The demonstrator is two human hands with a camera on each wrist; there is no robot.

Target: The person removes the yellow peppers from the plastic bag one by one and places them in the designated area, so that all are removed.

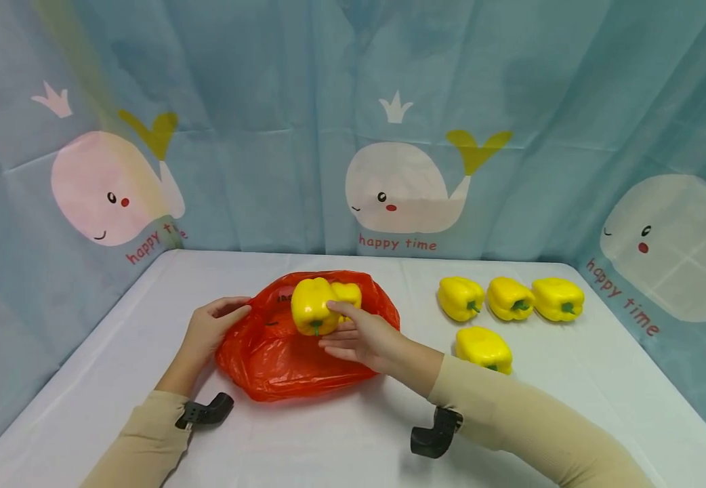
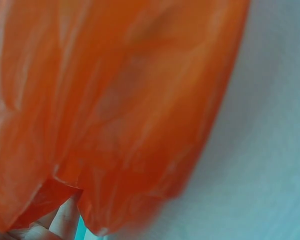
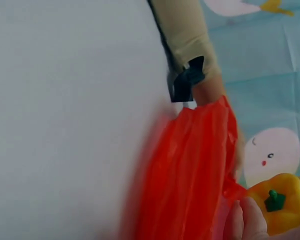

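My right hand holds a yellow bell pepper over the mouth of a red plastic bag, with its green stem towards me. Just behind it shows part of a second yellow bell pepper; whether that one touches the bag or the hand, I cannot tell. At the bag's left rim, my left hand pinches the plastic. The left wrist view is mostly filled by the bag, which hides much of that hand. In the right wrist view, the held pepper sits beside the fingers.
Several more yellow peppers lie on the right of the white table: three in a back row, including the middle pepper, and a nearer pepper close to my right sleeve. A blue curtain with whale prints hangs behind the table.
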